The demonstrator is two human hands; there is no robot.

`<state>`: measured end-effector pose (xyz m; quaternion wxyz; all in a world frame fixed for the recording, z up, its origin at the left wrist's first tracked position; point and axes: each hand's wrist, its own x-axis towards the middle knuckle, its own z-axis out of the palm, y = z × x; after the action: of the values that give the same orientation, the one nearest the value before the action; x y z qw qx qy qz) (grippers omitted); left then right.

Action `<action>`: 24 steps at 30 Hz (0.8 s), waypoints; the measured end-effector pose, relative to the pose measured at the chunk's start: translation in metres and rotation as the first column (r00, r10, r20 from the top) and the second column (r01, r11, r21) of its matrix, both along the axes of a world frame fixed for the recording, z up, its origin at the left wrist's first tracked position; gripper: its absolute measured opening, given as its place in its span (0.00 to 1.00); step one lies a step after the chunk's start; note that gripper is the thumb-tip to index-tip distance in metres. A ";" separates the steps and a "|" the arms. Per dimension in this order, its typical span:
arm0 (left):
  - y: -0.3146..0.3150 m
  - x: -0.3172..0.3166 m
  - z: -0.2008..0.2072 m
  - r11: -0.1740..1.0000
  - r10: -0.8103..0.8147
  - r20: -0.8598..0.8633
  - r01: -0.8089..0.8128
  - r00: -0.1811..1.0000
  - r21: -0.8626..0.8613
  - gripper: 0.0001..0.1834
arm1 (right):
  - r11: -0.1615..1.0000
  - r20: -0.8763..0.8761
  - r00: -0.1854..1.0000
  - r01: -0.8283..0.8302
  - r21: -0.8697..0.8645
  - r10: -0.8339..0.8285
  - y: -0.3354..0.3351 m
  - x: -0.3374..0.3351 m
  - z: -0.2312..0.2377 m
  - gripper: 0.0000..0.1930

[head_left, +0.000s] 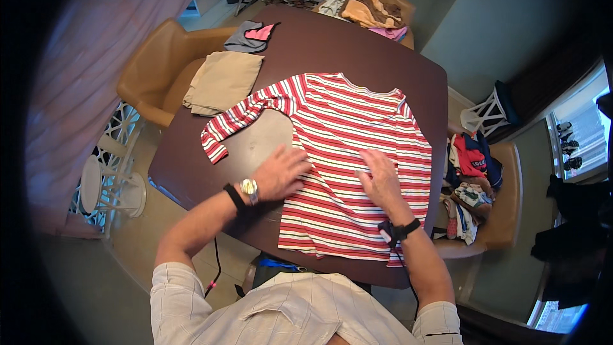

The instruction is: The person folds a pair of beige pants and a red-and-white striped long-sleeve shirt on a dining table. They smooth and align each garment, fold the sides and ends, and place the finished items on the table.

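A long-sleeved shirt [348, 121] with red, white and dark stripes lies spread on the brown table, its neck toward the far side. One sleeve [246, 112] reaches out to the left and bends at the cuff; the other [414, 147] runs down along the shirt's right side. My left hand [279, 174] is open at the shirt's left edge, its fingertips over the cloth. On the middle right of the shirt rests my right hand [381, 180], open with thumb and fingers apart. Neither hand grips the cloth. Some diagonal creases cross the fabric between them.
Folded beige cloth [225, 82] and a grey and pink cloth item [251, 36] lie at the table's [313, 35] far left. Tan chairs stand around it; clothes are heaped on the far chair [370, 9] and the right chair [471, 185]. White stools [91, 184] stand left.
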<state>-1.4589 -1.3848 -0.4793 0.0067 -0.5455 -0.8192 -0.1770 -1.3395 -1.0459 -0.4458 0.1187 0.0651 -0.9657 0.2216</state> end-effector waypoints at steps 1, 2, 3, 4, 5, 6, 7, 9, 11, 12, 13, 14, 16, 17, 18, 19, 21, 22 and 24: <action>-0.005 0.018 0.002 0.999 -0.025 0.015 0.025 1.000 -0.033 0.36 | 0.999 0.015 0.999 0.033 0.035 -0.033 0.006 -0.007 -0.013 0.29; -0.009 0.033 0.002 0.997 -0.053 0.029 0.055 0.998 -0.062 0.36 | 0.995 0.027 0.997 0.068 0.075 -0.071 0.013 -0.013 -0.024 0.31; -0.015 0.045 -0.006 0.988 -0.045 0.027 0.048 0.999 -0.149 0.39 | 0.992 0.171 0.979 0.102 0.072 -0.113 0.020 -0.018 -0.035 0.36; -0.020 0.055 -0.007 0.983 -0.017 0.012 0.019 1.000 -0.185 0.43 | 0.986 0.183 0.974 0.110 0.128 -0.133 0.019 -0.018 -0.041 0.36; -0.025 0.060 -0.008 0.983 -0.001 0.031 0.007 1.000 -0.181 0.44 | 0.975 0.193 0.969 0.120 0.185 -0.156 0.019 -0.016 -0.047 0.37; -0.030 0.063 -0.008 0.984 0.012 0.049 -0.004 0.999 -0.177 0.45 | 0.961 0.201 0.963 0.131 0.242 -0.182 0.019 -0.015 -0.053 0.37; -0.033 0.066 -0.007 0.982 0.016 0.045 -0.008 0.999 -0.188 0.45 | 0.969 0.232 0.957 0.124 0.214 -0.174 0.021 -0.017 -0.056 0.39; -0.039 0.069 -0.007 0.978 0.017 0.035 -0.010 0.999 -0.209 0.46 | 0.975 0.261 0.952 0.109 0.196 -0.158 0.027 -0.015 -0.062 0.39; -0.045 0.071 -0.003 0.972 0.024 0.046 -0.012 0.999 -0.234 0.47 | 0.980 0.306 0.939 0.107 0.166 -0.154 0.026 -0.018 -0.055 0.41; -0.047 0.072 0.000 0.969 0.026 0.051 -0.013 0.998 -0.246 0.47 | 0.980 0.309 0.938 0.108 0.167 -0.156 0.025 -0.019 -0.055 0.41; -0.048 0.071 0.004 0.965 0.025 0.057 -0.010 0.998 -0.262 0.47 | 0.979 0.309 0.938 0.109 0.170 -0.158 0.026 -0.019 -0.054 0.41; -0.048 0.069 0.009 0.965 0.021 0.082 0.002 0.996 -0.261 0.46 | 0.979 0.310 0.937 0.111 0.172 -0.160 0.026 -0.019 -0.055 0.41; -0.047 0.061 0.016 0.966 0.015 0.135 0.020 0.991 -0.258 0.46 | 0.978 0.292 0.943 0.109 0.179 -0.159 0.027 -0.018 -0.057 0.41; -0.042 0.053 0.018 0.981 0.056 0.127 -0.032 0.990 -0.190 0.45 | 0.977 0.292 0.943 0.109 0.186 -0.160 0.027 -0.018 -0.057 0.40; -0.036 0.041 0.021 0.982 0.106 0.132 -0.082 0.986 -0.172 0.43 | 0.975 0.291 0.943 0.109 0.192 -0.162 0.027 -0.018 -0.058 0.40; -0.027 0.026 0.020 0.984 0.127 0.113 -0.111 0.986 -0.139 0.42 | 0.974 0.274 0.948 0.106 0.201 -0.160 0.030 -0.018 -0.060 0.41; -0.012 0.002 0.013 0.982 0.175 0.046 -0.171 0.983 -0.086 0.39 | 0.975 0.259 0.955 0.094 0.201 -0.145 0.029 -0.018 -0.063 0.41; -0.002 -0.012 0.011 0.981 0.172 0.023 -0.169 0.985 -0.092 0.38 | 0.975 0.249 0.958 0.092 0.204 -0.143 0.031 -0.017 -0.064 0.41; 0.013 -0.034 0.001 0.979 0.186 -0.015 -0.186 0.983 -0.086 0.38 | 0.975 0.249 0.957 0.097 0.201 -0.147 0.030 -0.018 -0.062 0.41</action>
<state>-1.4934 -1.3714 -0.4779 0.0022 -0.4669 -0.8735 -0.1381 -1.3572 -1.0156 -0.5083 -0.0035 -0.0139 -0.9916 0.1289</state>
